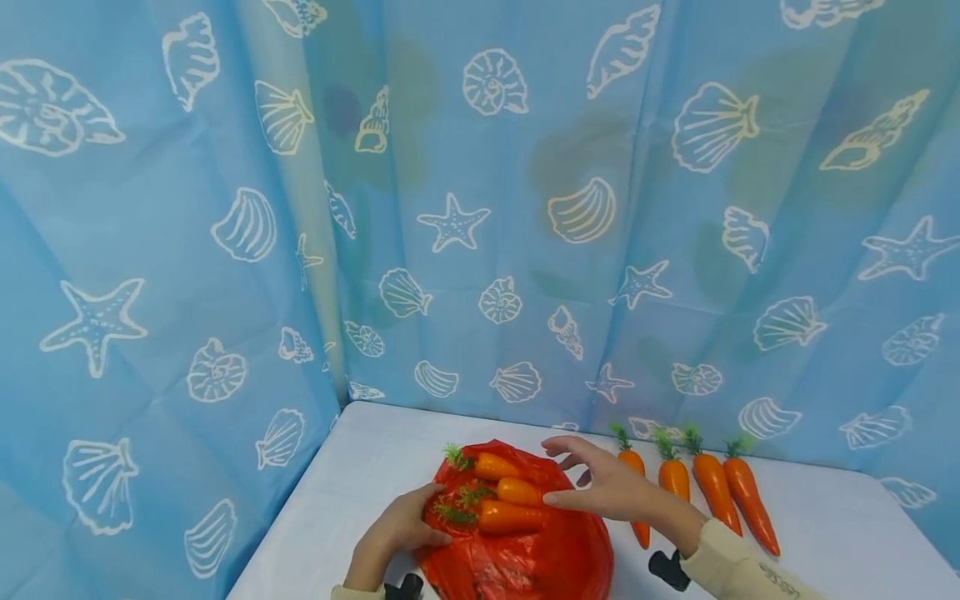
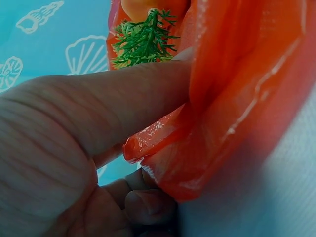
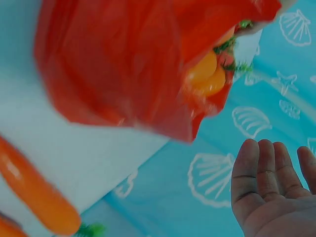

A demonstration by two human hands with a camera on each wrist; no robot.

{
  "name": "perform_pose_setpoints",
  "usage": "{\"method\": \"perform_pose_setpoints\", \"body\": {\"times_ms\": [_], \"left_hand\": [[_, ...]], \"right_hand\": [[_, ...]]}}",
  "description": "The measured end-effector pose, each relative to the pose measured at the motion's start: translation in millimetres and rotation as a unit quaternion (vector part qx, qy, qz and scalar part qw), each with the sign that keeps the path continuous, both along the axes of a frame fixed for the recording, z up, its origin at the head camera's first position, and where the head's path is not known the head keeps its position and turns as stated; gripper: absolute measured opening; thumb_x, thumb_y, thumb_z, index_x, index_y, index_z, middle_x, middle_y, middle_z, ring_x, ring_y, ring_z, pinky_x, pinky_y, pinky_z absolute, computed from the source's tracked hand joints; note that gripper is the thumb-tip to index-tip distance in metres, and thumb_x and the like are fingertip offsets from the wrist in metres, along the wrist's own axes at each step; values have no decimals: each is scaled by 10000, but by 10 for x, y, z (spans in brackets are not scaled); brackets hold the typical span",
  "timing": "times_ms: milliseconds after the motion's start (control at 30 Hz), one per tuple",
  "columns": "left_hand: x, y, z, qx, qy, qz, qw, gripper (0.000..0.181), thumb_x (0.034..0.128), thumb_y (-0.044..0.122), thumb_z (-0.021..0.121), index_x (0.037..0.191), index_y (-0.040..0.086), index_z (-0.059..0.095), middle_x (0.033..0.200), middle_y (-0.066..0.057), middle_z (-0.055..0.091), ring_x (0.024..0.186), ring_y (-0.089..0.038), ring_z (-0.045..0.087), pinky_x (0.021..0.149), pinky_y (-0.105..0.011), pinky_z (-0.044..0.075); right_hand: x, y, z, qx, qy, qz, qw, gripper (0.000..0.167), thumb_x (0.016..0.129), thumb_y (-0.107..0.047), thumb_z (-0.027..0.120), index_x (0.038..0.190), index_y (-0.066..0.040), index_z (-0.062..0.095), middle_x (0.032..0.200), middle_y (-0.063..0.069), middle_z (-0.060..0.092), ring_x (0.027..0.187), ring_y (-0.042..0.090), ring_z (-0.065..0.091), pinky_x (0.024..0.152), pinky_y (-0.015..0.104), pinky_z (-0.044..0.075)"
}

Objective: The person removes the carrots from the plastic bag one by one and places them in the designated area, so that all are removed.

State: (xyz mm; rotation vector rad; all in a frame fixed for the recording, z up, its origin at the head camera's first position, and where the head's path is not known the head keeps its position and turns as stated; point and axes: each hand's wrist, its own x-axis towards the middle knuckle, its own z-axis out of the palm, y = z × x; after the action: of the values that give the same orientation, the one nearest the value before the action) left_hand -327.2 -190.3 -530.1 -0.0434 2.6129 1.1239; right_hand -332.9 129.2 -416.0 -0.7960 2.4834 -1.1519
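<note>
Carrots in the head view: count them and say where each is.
7: three carrots in the red bag, four carrots side by side on the white table to its right. More may be hidden inside.

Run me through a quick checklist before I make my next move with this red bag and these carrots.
1. Red bag mouth open: ok, carrots inside show in the opening.
2. Left hand gripping the bag's edge: ok, thumb and fingers pinch the plastic.
3. Right hand free: ok, fingers extended, holding nothing.
4. All carrots bagged: not ok, four loose carrots lie on the white table.
5. Nothing hidden deeper in the bag: cannot tell, only three carrots are visible there.
</note>
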Motion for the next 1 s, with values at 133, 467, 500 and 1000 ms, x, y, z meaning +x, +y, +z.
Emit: {"method": "perform_pose_setpoints", "body": {"times_ms": [133,467,500,1000], "left_hand": [[11,-38,2,-81,-6,92,9999,745,721,188,874,1385,94,550,1362,-178,580,1267,-428,499,1038,-674,378],[-21,6,2,139,33,20,9999,752,721,181,873,1392,96,546,1377,-179,572,1287,-427,491,1045,-674,374],[-20,12,3,128,38,24,9999,750,719,179,873,1391,96,548,1376,-180,573,1287,-428,493,1041,-672,380],[-10,-9,-13,31,69,-4,10000,737,727,178,869,1390,116,552,1369,-170,580,1271,-416,509,1027,-673,394]], "right_hand": [[10,-230,-42,-134,-201,346,9991,697,857,-419,746,1434,-163,452,1418,127,520,1230,363,524,973,529,513],[29,-499,-136,-251,-494,679,9962,635,879,-418,727,1415,-208,458,1400,33,520,1252,331,510,984,519,507],[30,-519,-151,-257,-511,695,9959,627,881,-406,728,1412,-207,461,1400,33,520,1248,326,514,980,509,513],[65,-679,-494,-33,-662,309,9973,608,870,-343,752,1381,-147,487,1361,103,547,1219,300,527,975,536,512]]}}
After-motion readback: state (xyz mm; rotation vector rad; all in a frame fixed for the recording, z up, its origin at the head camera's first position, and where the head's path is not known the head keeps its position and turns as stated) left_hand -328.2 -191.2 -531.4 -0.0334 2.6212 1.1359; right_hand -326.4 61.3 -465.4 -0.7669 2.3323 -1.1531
